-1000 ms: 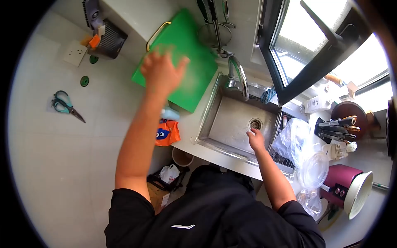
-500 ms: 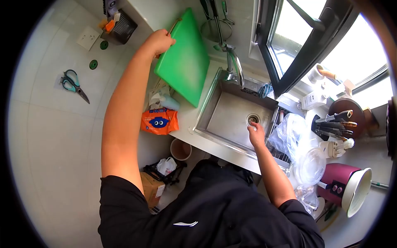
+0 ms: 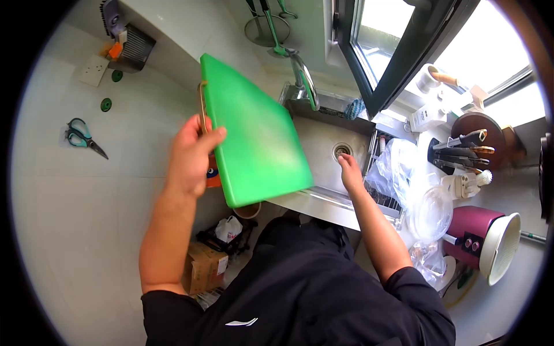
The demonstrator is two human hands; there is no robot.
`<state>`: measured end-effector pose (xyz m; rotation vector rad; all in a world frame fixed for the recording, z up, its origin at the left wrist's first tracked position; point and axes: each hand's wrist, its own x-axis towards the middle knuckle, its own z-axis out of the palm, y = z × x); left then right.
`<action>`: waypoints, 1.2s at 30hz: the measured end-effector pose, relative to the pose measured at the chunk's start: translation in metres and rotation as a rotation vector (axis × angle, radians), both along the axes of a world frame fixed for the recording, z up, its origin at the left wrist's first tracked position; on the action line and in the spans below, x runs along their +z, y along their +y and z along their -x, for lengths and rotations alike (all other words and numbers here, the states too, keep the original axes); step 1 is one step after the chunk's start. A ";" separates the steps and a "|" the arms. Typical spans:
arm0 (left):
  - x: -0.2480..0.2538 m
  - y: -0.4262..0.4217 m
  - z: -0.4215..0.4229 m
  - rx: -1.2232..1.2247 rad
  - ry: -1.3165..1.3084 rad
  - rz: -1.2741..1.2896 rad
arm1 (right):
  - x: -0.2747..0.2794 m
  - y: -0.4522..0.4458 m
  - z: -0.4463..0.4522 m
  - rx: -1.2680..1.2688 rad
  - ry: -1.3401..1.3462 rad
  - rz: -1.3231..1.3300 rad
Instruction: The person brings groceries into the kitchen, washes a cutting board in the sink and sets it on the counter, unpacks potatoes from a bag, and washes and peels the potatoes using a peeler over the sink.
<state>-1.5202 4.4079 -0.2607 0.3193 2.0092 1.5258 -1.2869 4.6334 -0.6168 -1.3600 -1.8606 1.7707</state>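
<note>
My left hand (image 3: 193,153) is closed on the left edge of a green cutting board (image 3: 254,138), by its metal handle. The board is tilted in the air, its lower right corner over the near rim of the sink (image 3: 314,138). It hides most of an orange packet (image 3: 212,173) behind it. Over the basin, close to the drain (image 3: 341,151), is my right hand (image 3: 350,173). Its fingers are loosely extended, and I see nothing held in them. The faucet (image 3: 306,81) stands at the back of the sink.
To the right of the sink are plastic bags (image 3: 395,167), a clear round container (image 3: 430,213), a knife block (image 3: 456,155) and a maroon appliance (image 3: 476,230). An open window (image 3: 381,57) juts in above. Scissors (image 3: 85,138) hang on the left wall. A cardboard box (image 3: 206,268) sits below.
My left hand has brought the cutting board from the wall side of the counter toward me, lower in view, and it now covers the packet. My right hand stays over the sink.
</note>
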 end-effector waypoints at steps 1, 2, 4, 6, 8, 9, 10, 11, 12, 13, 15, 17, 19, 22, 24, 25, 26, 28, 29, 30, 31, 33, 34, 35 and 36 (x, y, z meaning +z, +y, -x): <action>-0.001 -0.001 -0.018 0.015 -0.084 -0.061 | -0.002 -0.001 0.005 0.044 -0.048 0.017; -0.005 -0.001 -0.033 0.034 -0.167 -0.124 | -0.004 -0.001 0.009 0.091 -0.096 0.032; -0.037 -0.005 -0.045 0.048 -0.137 -0.313 | -0.014 -0.001 0.013 0.140 -0.176 0.094; -0.066 -0.007 -0.046 0.069 -0.176 -0.389 | -0.058 0.007 0.019 0.161 -0.186 0.151; -0.090 -0.005 -0.053 0.099 -0.266 -0.423 | -0.070 0.018 0.027 0.168 -0.205 0.160; -0.102 -0.003 -0.056 0.130 -0.312 -0.400 | -0.075 0.024 0.031 0.197 -0.264 0.018; -0.113 -0.003 -0.057 0.131 -0.380 -0.366 | -0.080 0.032 0.038 0.224 -0.323 -0.124; -0.122 0.002 -0.057 0.139 -0.416 -0.359 | -0.090 0.046 0.052 0.198 -0.205 -0.221; -0.130 0.006 -0.060 0.153 -0.454 -0.347 | -0.098 0.059 0.074 0.152 -0.068 -0.132; -0.137 0.011 -0.059 0.144 -0.491 -0.332 | -0.076 0.064 0.103 0.114 0.121 -0.156; -0.161 0.015 -0.057 0.148 -0.584 -0.343 | -0.081 0.089 0.162 0.100 0.402 -0.156; -0.180 0.020 -0.059 0.159 -0.630 -0.330 | -0.024 0.091 0.198 0.056 0.455 0.074; -0.199 0.022 -0.059 0.165 -0.672 -0.368 | -0.021 0.088 0.201 0.244 0.369 -0.103; -0.213 0.024 -0.059 0.145 -0.701 -0.363 | -0.032 0.066 0.186 0.422 0.328 -0.253; -0.220 0.022 -0.056 0.130 -0.706 -0.363 | -0.045 0.049 0.177 0.016 0.528 0.346; -0.227 0.018 -0.055 0.084 -0.700 -0.400 | -0.049 0.040 0.171 0.012 0.521 0.351; -0.231 0.015 -0.055 0.039 -0.695 -0.436 | -0.049 0.030 0.165 0.169 0.324 0.191; -0.228 0.014 -0.049 0.031 -0.727 -0.420 | -0.043 0.010 0.157 0.469 -0.071 -0.128; -0.226 0.015 -0.045 0.019 -0.750 -0.410 | -0.025 -0.002 0.162 0.558 -0.095 -0.156; -0.225 0.017 -0.043 0.012 -0.753 -0.405 | 0.001 -0.013 0.171 0.645 -0.118 -0.186; -0.224 0.018 -0.043 0.012 -0.758 -0.384 | 0.027 -0.023 0.172 0.721 -0.011 -0.269; -0.224 0.019 -0.047 0.023 -0.772 -0.356 | 0.050 -0.030 0.183 0.823 0.143 -0.405; -0.224 0.017 -0.047 0.019 -0.776 -0.343 | 0.038 -0.022 0.188 0.814 0.143 -0.394; -0.224 0.017 -0.047 0.016 -0.743 -0.347 | 0.017 -0.009 0.195 0.777 0.122 -0.398; -0.225 0.017 -0.047 0.019 -0.708 -0.355 | -0.007 0.007 0.203 0.748 0.103 -0.403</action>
